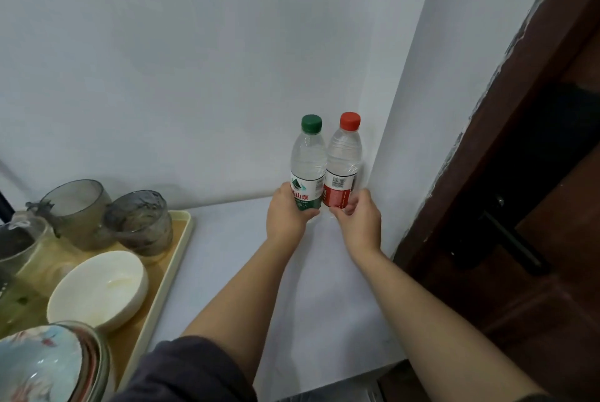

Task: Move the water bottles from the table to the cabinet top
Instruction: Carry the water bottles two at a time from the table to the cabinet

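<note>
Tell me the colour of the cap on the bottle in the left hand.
Green cap, on the bottle the left hand holds; head view shows it.

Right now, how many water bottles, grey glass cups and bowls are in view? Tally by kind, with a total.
Clear plastic water bottles: 2 (green-capped bottle, red-capped bottle)
Smoky grey glass cups: 2 (left grey glass cup, right grey glass cup)
Bowls: 2 (plain white bowl, blue patterned bowl)
Total: 6
</note>
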Tool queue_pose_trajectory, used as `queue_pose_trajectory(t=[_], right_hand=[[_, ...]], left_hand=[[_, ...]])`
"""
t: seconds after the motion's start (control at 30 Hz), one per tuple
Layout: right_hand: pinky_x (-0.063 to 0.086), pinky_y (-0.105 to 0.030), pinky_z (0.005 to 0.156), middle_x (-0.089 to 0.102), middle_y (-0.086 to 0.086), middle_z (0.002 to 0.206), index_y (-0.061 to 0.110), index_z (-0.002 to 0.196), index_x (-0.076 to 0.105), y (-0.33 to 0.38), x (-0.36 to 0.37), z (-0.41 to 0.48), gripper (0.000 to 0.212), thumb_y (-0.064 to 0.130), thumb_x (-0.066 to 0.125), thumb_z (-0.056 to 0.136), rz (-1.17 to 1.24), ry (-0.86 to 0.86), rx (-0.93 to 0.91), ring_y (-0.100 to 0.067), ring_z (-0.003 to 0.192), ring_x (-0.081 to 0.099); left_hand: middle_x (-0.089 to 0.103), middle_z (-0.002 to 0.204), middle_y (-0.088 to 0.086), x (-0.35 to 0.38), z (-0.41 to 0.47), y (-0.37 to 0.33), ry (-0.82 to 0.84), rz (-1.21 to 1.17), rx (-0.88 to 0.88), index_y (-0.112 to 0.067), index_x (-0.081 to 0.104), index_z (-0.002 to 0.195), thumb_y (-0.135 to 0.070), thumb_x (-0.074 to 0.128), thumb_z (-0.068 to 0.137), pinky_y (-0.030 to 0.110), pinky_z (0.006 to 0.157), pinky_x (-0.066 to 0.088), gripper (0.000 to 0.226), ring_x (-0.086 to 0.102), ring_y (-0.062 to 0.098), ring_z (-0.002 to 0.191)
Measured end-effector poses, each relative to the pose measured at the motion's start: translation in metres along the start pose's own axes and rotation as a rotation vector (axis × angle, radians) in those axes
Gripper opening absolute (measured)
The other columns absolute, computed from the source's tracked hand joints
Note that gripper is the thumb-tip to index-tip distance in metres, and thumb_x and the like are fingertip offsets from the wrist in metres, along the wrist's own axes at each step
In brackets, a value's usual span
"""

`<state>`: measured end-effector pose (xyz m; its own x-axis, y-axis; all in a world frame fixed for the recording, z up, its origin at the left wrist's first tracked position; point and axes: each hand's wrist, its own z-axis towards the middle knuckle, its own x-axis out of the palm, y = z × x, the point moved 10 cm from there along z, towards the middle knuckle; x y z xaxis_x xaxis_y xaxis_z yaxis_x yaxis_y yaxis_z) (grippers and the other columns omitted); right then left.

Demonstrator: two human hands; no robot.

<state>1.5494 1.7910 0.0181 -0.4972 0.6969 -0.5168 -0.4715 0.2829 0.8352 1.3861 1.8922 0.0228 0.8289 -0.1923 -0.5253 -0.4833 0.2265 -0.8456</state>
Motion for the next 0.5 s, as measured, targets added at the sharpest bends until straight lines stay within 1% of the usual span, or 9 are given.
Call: queue_pose_trajectory(t=[0.07,0.13,0.2,0.33,0.5], right_hand=[[0.045,-0.034,0.061,0.057,-0.001,0.07,0.011,0.076,0.05,0.001,0.004,0.003,0.03,0.021,0.078,0.08,-0.044,-0.001,-0.017,-0.021,0.065,0.054],[0.044,-0.034,0.061,0.059,-0.005,0.07,0.008,0.073,0.051,0.002,0.007,0.004,0.029,0.022,0.075,0.082,-0.078,0.002,-0.024,-0.025,0.065,0.054],[0.044,-0.034,0.06,0.06,-0.007,0.071,0.006,0.073,0.053,0.003,0.009,0.009,0.027,0.021,0.073,0.084,-0.092,0.0,-0.019,-0.026,0.066,0.055],[0.044,-0.033,0.061,0.061,-0.008,0.074,0.005,0.076,0.056,0.003,0.01,0.019,0.02,0.016,0.067,0.088,-0.133,-0.001,0.006,-0.027,0.068,0.057],[0.047,-0.035,0.063,0.065,-0.013,0.079,0.004,0.08,0.059,0.008,0.018,0.025,0.016,0.015,0.065,0.089,-0.2,-0.009,0.004,-0.031,0.072,0.059]], left_hand=[[0.062,0.106,0.005,0.004,0.007,0.0,-0.002,0.011,0.0,-0.012,0.058,0.107,-0.02,0.085,0.064,0.041,0.081,0.052,0.052,0.061,0.022,0.096],[0.062,0.105,0.005,0.006,0.011,0.001,-0.006,0.016,-0.006,-0.012,0.058,0.106,-0.02,0.086,0.063,0.043,0.081,0.053,0.052,0.063,0.022,0.094],[0.061,0.105,0.006,0.008,0.017,0.0,-0.006,0.016,-0.008,-0.011,0.058,0.107,-0.02,0.086,0.064,0.041,0.081,0.053,0.053,0.062,0.022,0.094],[0.057,0.109,0.008,0.014,0.024,-0.003,-0.012,0.021,-0.019,-0.008,0.056,0.111,-0.018,0.085,0.068,0.034,0.081,0.048,0.053,0.058,0.023,0.097],[0.055,0.11,0.012,0.015,0.031,-0.003,-0.034,0.024,-0.059,-0.004,0.054,0.11,-0.017,0.084,0.07,0.033,0.079,0.045,0.052,0.058,0.027,0.098]])
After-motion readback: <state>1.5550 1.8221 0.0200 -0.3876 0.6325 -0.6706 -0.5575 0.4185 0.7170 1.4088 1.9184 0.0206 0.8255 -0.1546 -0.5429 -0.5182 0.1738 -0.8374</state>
